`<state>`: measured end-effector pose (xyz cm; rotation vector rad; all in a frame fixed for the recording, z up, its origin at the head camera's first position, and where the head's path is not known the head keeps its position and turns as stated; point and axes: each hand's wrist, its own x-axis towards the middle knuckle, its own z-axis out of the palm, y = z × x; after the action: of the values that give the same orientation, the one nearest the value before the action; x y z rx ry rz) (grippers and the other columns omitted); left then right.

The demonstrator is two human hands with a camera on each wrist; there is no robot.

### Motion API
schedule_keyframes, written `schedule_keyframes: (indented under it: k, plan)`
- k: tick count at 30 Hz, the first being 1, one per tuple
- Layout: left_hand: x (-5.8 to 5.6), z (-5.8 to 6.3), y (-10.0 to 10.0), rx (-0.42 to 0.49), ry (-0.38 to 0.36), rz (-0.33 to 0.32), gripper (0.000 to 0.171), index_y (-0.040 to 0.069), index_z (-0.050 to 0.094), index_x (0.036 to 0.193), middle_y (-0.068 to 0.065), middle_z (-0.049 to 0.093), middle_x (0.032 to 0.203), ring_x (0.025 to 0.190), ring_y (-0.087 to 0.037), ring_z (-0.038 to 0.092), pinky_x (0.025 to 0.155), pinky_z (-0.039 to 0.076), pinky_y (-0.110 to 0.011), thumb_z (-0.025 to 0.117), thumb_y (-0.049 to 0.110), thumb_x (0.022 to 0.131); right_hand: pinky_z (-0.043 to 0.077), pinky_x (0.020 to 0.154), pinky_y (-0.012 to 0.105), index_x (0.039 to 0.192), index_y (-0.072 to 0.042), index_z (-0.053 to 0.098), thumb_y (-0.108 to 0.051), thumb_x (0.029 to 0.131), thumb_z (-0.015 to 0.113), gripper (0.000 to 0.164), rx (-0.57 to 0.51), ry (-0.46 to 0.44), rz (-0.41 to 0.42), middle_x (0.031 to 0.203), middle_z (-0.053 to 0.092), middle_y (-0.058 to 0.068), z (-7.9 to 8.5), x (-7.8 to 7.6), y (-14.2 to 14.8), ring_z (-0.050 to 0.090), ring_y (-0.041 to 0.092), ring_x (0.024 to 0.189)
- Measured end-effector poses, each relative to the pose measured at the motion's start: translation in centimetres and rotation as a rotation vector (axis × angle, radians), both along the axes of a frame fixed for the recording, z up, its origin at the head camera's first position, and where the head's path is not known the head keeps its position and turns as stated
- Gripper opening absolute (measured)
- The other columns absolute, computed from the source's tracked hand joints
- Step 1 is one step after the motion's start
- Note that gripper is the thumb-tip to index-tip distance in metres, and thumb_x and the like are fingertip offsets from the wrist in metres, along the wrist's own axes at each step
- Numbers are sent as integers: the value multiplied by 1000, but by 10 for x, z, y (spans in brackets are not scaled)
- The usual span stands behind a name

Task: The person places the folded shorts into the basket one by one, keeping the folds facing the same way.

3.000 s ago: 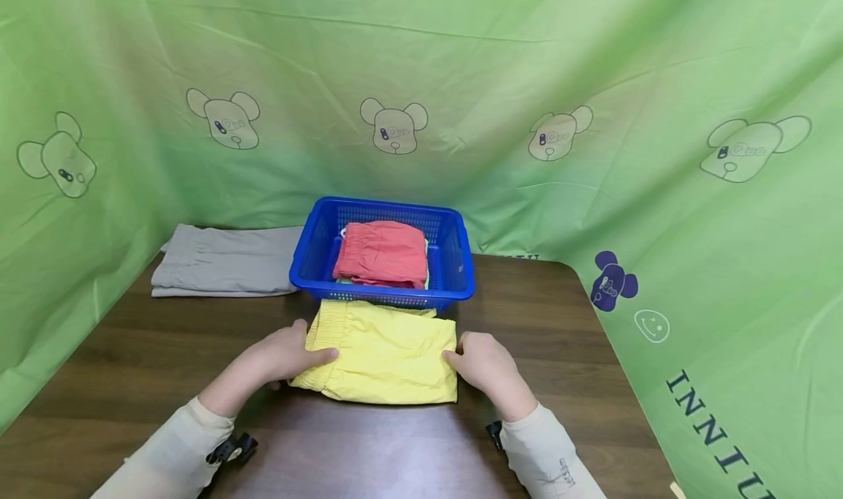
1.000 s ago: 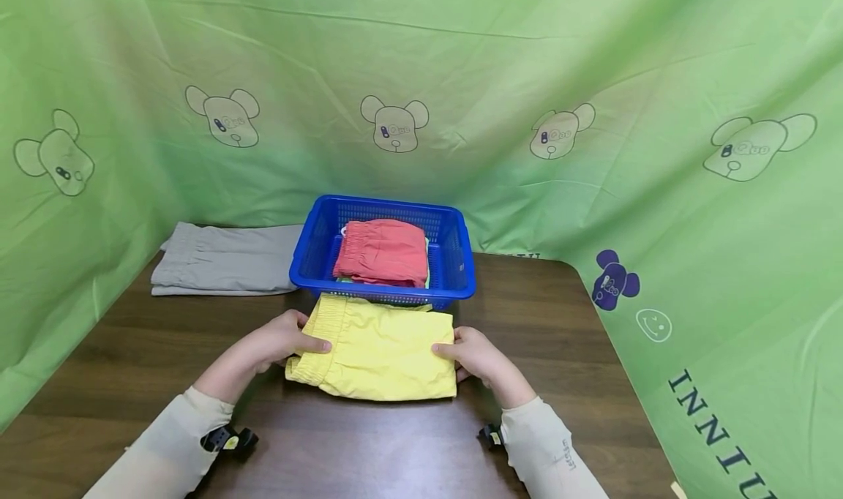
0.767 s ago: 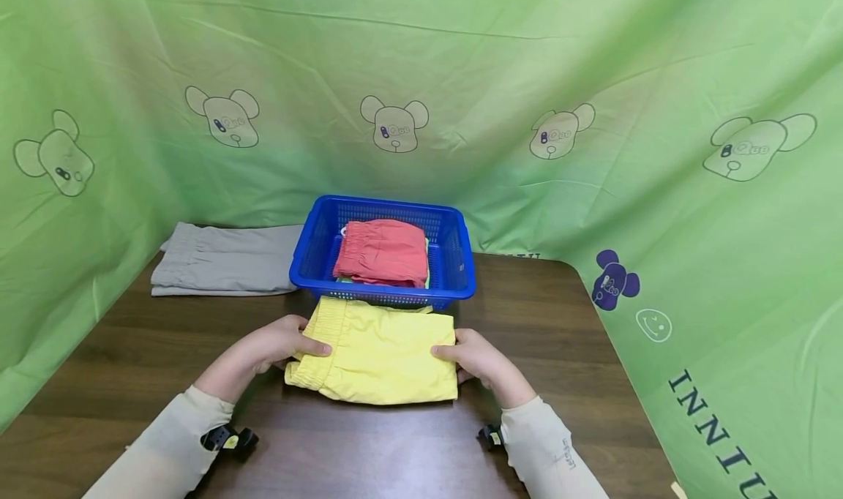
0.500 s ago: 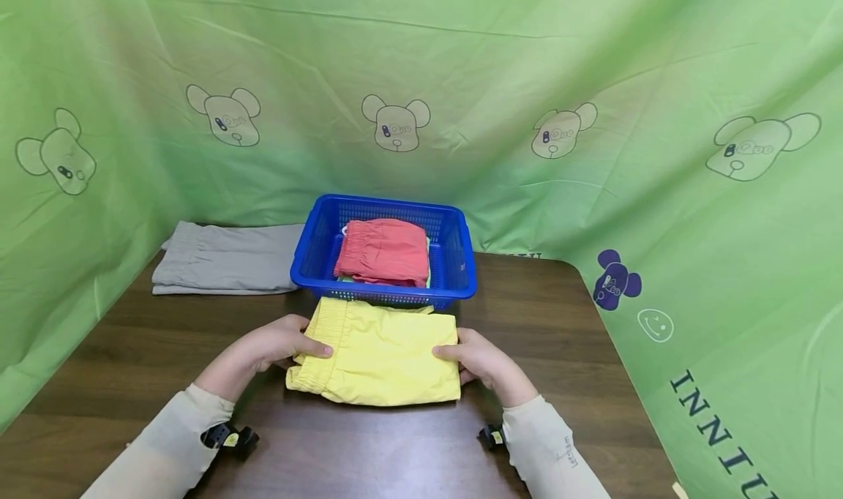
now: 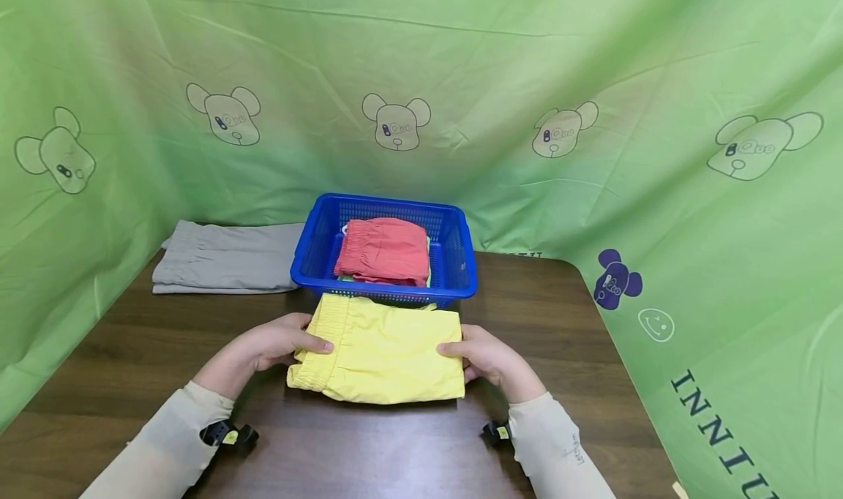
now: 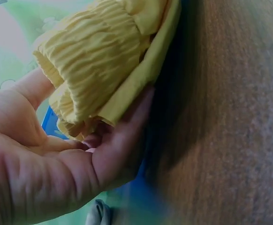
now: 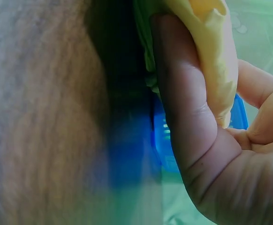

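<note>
Folded yellow shorts (image 5: 391, 349) with a gathered elastic waistband lie flat between my hands, in front of the basket. My left hand (image 5: 279, 340) grips the waistband end, thumb on top and fingers underneath. At the opposite end my right hand (image 5: 487, 356) pinches the folded edge, its thumb on the upper side. Both wrist views show fingers beneath the yellow cloth (image 6: 94, 61), which is a little above the wooden surface. Just behind is a blue plastic basket (image 5: 382, 292). Inside it lie folded red shorts (image 5: 384, 250), with a bit of light green cloth under them.
Folded grey trousers or shorts (image 5: 230, 257) lie on the table left of the basket. The brown wooden table (image 5: 369, 448) extends to both sides and toward me. A green curtain (image 5: 461, 60) printed with bear heads hangs behind and along both sides.
Both hands have slid their fingers under the yellow shorts, whose ends now sit slightly off the table. Lately the shorts have shifted slightly to the right. Basket and grey garment stay put.
</note>
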<state>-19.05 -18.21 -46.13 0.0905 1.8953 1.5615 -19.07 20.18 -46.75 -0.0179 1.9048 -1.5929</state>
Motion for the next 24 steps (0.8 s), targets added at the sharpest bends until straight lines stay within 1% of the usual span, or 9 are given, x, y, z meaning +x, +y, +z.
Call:
schedule_keyframes:
  k: [3,9,12,17,20,24]
  plan:
    - [0,-1,-2,57,-20,-23,68,-9,39,142,-12,73,108,93,-24,73,80,61,-45,75,19,92,62,71,51,127,7,54,-14,98,67,38,-15,-8,7,100,76,18,2,-1,1,76,31,85]
    - [0,0,-4,112,-39,-69,67,-9,36,142,-15,74,111,94,-27,75,81,62,-47,73,15,92,62,72,52,127,7,55,-13,98,67,37,-31,-12,30,102,77,18,7,0,2,77,32,86]
    - [0,0,-4,120,-47,-84,63,-11,40,139,-16,75,110,94,-27,75,81,62,-48,73,15,93,62,72,52,126,7,55,-14,97,68,38,-26,-11,36,102,77,18,8,-1,4,77,32,86]
    - [2,1,-4,117,-57,-84,56,-12,48,135,-16,75,108,93,-28,76,80,62,-49,74,15,92,61,72,52,127,6,55,-15,97,69,39,-19,-12,56,104,76,19,9,-1,6,77,34,88]
    - [3,3,-4,123,-57,-81,57,-10,47,135,-17,75,109,93,-29,76,79,61,-50,75,14,92,61,73,52,129,6,55,-15,97,69,41,-20,-15,69,106,76,19,11,-2,7,77,35,91]
    - [4,9,-4,124,-44,-86,61,-9,43,138,-17,75,110,93,-30,76,79,61,-51,75,15,92,61,73,53,130,5,54,-16,97,69,43,-29,-13,83,108,76,19,17,0,8,76,36,92]
